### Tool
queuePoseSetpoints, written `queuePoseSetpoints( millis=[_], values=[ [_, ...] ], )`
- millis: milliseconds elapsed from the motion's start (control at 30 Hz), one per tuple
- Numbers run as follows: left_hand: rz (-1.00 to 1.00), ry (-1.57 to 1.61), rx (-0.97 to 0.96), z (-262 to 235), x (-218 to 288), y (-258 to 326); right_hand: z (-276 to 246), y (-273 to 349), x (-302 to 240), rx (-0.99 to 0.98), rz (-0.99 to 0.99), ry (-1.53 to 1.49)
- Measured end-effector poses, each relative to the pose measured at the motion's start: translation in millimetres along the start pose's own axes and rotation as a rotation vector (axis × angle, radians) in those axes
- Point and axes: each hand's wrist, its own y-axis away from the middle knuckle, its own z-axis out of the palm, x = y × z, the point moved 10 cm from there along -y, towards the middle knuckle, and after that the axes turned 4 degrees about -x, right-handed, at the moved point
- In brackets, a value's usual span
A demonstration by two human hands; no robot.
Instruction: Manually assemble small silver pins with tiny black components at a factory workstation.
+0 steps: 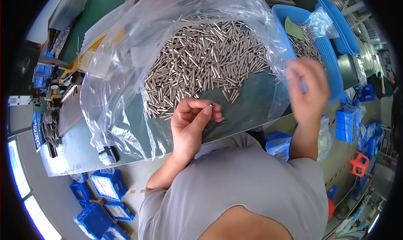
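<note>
Fingers of the left hand are pinched on one short, shiny steel pin, held just below a heap of like grey metal pins spread inside a crinkled clear plastic bag. Right hand is blurred beside a blue perforated plastic basket; its finger state cannot be told.

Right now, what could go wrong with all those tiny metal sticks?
The left hand pinches just one small pin, so it might slip and drop. The heap of metal pins lies on a loose clear plastic bag; a tug could scatter them. The right hand is blurred near the blue basket and might bump it.
</note>
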Motion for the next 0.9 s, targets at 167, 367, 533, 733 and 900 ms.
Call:
queuePoseSetpoints(
  millis=[167,367,533,733,900],
  values=[
    [-0.004,-0.011,-0.01,-1,-1,4,102,26,-48,-0.472,-0.078,-0.287],
    [-0.008,0.007,-0.029,-2,-2,8,122,28,-63,-0.504,-0.152,-0.088],
    [-0.003,0.033,-0.032,-3,-1,6,123,35,-70,-0.567,-0.194,-0.098],
    [0.009,0.051,-0.054,-1,-1,7,123,35,-78,-0.541,-0.233,0.049],
    [-0.006,0.059,-0.057,-3,-3,9,108,25,-69,-0.458,-0.073,-0.396]
  ],
)
